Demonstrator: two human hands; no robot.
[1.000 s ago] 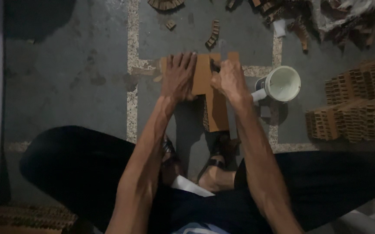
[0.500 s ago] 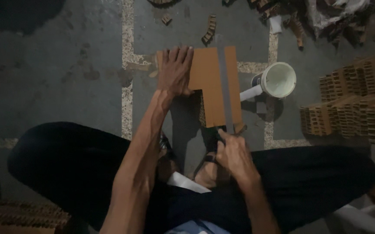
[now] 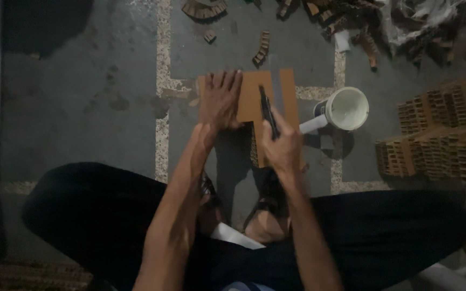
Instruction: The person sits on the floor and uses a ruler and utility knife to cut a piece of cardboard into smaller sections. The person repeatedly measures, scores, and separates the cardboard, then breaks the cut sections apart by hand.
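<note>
My right hand [image 3: 283, 146] grips a dark blade [image 3: 268, 112] pointing away along the cardboard sheet [image 3: 252, 102]; my left hand [image 3: 220, 99] presses flat on the sheet's left part.

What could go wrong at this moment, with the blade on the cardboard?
The left hand lies flat on the cardboard sheet, close beside the dark cutting tool gripped by the right hand; a slip sideways might nick those fingers. The tool's handle end points toward the sandalled feet below the sheet, so an overshoot could reach them. Light is dim, which may make the cut line hard to follow.
</note>
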